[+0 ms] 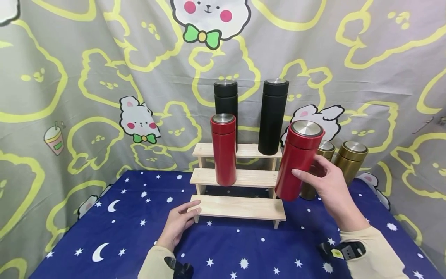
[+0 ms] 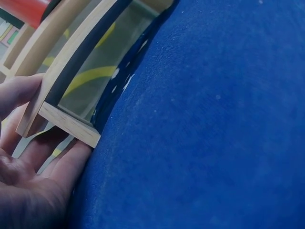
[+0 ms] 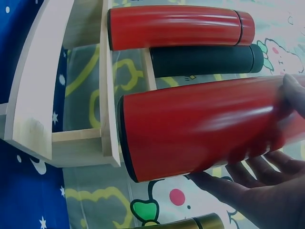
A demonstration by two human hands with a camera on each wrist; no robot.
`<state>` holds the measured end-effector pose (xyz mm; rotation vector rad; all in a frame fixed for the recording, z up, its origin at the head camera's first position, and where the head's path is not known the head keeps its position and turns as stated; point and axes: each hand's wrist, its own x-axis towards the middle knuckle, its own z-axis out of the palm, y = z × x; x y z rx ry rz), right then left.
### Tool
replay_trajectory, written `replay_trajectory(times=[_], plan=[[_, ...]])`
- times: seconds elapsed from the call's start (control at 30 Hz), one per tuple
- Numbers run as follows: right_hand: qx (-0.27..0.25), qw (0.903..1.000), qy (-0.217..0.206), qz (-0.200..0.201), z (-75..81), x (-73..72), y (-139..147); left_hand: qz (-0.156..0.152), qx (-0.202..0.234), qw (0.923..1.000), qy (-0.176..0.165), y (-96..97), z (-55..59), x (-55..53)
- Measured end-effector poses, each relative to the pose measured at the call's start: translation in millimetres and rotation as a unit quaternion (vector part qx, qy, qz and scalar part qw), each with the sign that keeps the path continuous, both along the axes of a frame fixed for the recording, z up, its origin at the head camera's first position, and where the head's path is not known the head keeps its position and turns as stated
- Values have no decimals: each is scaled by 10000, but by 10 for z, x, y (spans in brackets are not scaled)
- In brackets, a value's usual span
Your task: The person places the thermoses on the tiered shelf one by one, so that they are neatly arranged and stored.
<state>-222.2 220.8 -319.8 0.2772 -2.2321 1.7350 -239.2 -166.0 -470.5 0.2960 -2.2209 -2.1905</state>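
My right hand (image 1: 329, 182) grips a red thermos bottle (image 1: 300, 159) round its side, thumb in front. The bottle tilts slightly near the right end of a three-step wooden display stand (image 1: 240, 207); in the right wrist view its dark base (image 3: 127, 138) is close to the middle step. Another red thermos (image 1: 224, 151) stands upright on the left of that step. At the stand's left end my left hand (image 1: 177, 223) holds the lowest step; the left wrist view shows the thumb on the board and fingers (image 2: 69, 164) by its leg.
Two black thermoses (image 1: 273, 118) stand on the top step, the left one partly hidden by red. Two golden thermoses (image 1: 352, 157) stand right of the stand, partly behind my right hand. A dark blue star-patterned cloth (image 1: 139, 221) covers the table; a cartoon curtain (image 1: 94, 100) hangs behind.
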Motion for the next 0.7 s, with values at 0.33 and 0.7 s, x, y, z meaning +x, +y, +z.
replay_trajectory(times=[0.33,0.7], plan=[[-75,9999,-53,115,6,-99,-34,69,-25,10000,-13,23,-26,-5],[-317,9985,-93,435,66,-277,-77,58,10,10000,-42,28,-4,-11]])
